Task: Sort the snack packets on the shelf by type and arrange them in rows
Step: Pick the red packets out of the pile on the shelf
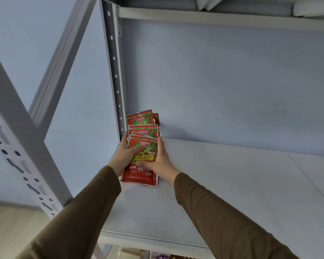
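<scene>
Packets, red, all one type, sit in the shelf's back-left corner beside the upright post. Their long axes run front to back and the printed tops point toward the rear wall. My left hand and right hand both clasp the nearest stack, thumbs across its face. Risk as I judge it: the foil looks slick, so the overlapped packets could fan out or slide. A loose squeeze would cause it.

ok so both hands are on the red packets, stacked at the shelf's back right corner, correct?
Not quite: the head view shows the red packets at the back left corner of the shelf, beside the perforated upright. The left hand and right hand do both grip them.
</scene>
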